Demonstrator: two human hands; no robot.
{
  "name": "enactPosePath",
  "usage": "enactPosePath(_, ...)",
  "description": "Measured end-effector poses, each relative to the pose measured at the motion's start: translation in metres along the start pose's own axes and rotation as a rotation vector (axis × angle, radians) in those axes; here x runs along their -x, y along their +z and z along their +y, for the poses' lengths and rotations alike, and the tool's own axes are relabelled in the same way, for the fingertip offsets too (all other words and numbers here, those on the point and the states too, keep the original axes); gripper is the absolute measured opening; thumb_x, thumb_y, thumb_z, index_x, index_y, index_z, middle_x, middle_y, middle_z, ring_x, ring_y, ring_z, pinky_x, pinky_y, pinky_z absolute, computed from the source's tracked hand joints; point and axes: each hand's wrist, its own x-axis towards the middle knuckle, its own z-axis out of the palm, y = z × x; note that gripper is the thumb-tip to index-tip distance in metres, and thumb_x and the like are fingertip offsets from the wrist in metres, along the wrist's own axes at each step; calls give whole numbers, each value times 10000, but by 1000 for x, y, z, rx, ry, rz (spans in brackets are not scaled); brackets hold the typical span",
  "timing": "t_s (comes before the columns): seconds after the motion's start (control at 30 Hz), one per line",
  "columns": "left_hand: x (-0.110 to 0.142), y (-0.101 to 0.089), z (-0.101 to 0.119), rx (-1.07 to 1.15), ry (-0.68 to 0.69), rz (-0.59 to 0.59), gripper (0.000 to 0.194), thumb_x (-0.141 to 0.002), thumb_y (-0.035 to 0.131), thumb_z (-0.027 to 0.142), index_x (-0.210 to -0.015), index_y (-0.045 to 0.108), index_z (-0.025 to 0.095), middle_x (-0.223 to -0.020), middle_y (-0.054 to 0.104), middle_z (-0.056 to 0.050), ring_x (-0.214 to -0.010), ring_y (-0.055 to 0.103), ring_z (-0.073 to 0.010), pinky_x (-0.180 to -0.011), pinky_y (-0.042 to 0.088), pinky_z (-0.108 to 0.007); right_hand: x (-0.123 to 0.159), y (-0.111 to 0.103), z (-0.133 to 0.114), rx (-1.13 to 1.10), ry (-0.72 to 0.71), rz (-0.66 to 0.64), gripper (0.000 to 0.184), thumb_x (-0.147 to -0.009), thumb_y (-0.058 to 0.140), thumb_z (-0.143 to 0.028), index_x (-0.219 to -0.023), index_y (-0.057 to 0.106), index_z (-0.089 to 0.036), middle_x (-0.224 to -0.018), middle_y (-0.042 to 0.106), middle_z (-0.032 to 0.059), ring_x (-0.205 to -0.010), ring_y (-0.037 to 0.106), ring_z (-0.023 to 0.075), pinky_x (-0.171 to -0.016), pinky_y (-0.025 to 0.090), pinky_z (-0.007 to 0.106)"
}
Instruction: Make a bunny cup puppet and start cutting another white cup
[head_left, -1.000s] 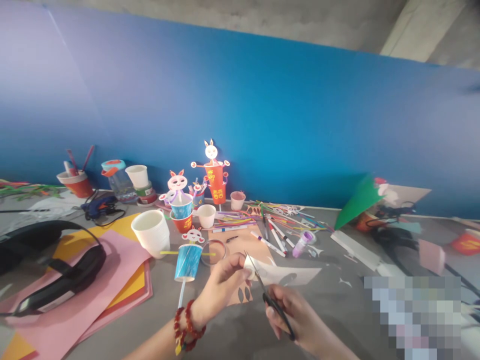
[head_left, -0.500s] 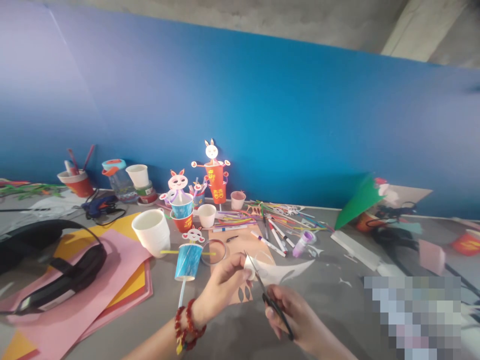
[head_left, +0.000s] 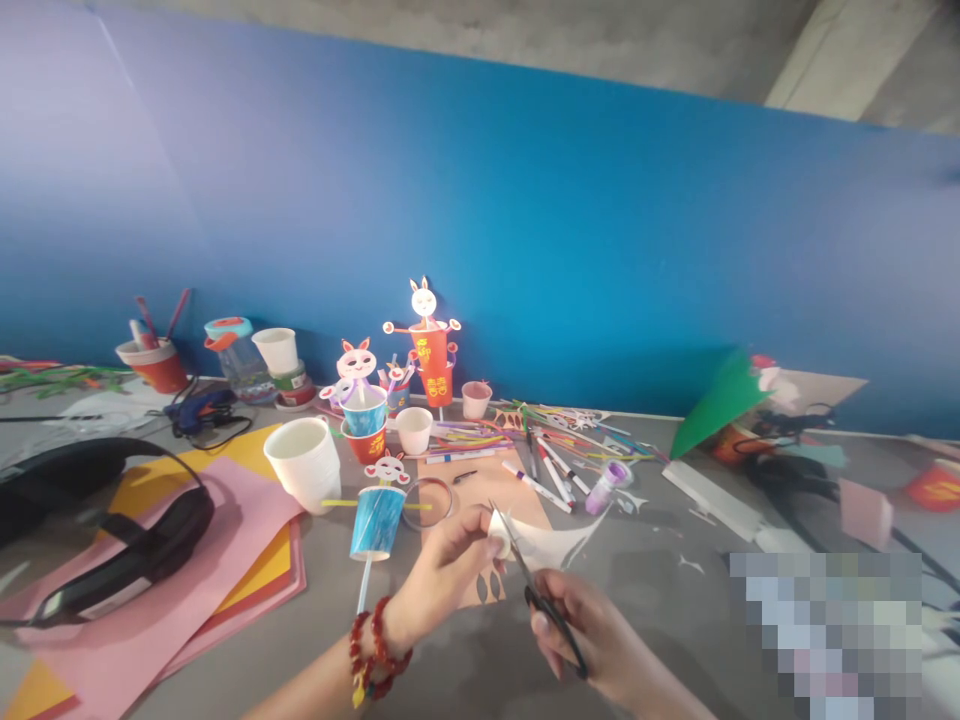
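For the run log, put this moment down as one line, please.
left hand: pinches white paper; right hand: holds scissors, blades at paper; nearby: blue cup, markers

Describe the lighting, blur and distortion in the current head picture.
Head view: the tallest rabbit figure's face looks washed out by bright light; the blue partition is deep in the middle, paler toward both sides. Head view, edges: the red item at far right looks soft and stretched, a pixelated block masks the lower right; the scissors look fairly crisp.
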Motion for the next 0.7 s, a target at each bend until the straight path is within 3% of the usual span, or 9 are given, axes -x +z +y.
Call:
enactPosePath(0.5,0,-1,-2,6,-6,-5,204,-883,689,334,-782,655,160,-731,630,-2,-668,590,-131,-671,504,-244,0,0,-2,10,-24,-21,712,-554,577,-925,-614,426,-232,-427,417,-86,-372,351,70,-399,283,222)
enactPosePath(0.7,-1,1,1,13,-6,2,209,-872,704,343,-783,661,159,-730,633,-1,-671,586,-127,-663,498,-231,-2,-3,7,10,-88,-65,693,-638,546,-909,-654,441,-224,-431,434,-77,-365,333,67,-389,255,216)
